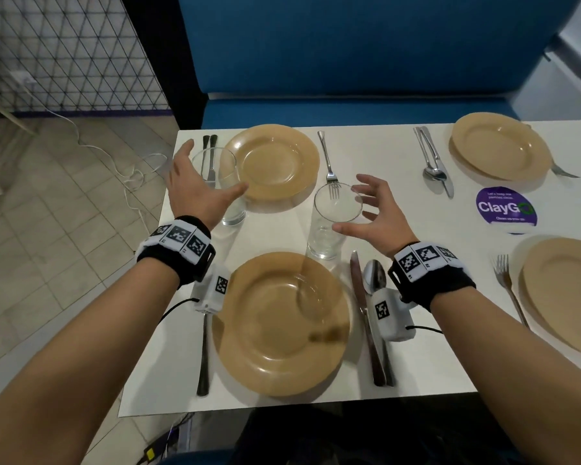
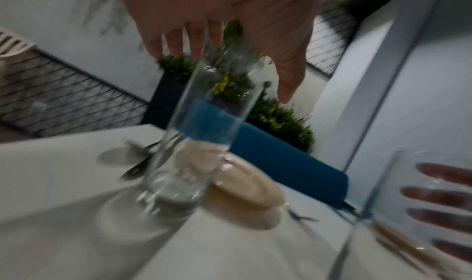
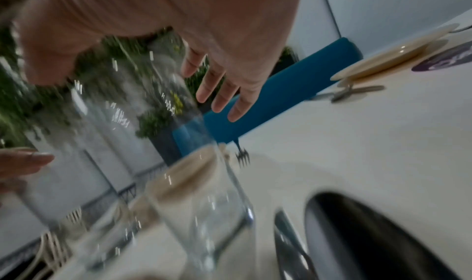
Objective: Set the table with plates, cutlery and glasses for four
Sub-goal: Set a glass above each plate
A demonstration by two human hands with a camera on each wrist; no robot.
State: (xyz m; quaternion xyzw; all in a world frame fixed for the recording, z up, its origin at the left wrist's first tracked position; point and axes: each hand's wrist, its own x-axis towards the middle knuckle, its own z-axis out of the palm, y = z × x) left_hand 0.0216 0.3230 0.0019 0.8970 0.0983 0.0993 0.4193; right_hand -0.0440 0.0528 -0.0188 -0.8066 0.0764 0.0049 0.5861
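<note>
Two clear empty glasses stand upright on the white table (image 1: 416,229). The left glass (image 1: 222,186) (image 2: 199,143) is beside the far-left tan plate (image 1: 272,162); my left hand (image 1: 215,166) (image 2: 230,72) hovers around it with spread fingers, gripping nothing. The right glass (image 1: 332,226) (image 3: 199,193) stands above the near plate (image 1: 282,323); my right hand (image 1: 349,209) (image 3: 132,82) is spread open at its right side. Two more plates lie at the far right (image 1: 500,149) and near right (image 1: 564,290). A fork (image 1: 329,162), and a knife and spoon (image 1: 366,313), lie by the plates.
A purple ClayGo sticker (image 1: 506,206) is stuck on the table at the right. A blue bench (image 1: 349,62) backs the far edge. The table's left edge runs close to the left glass, with tiled floor and a white cable (image 1: 114,162) beyond.
</note>
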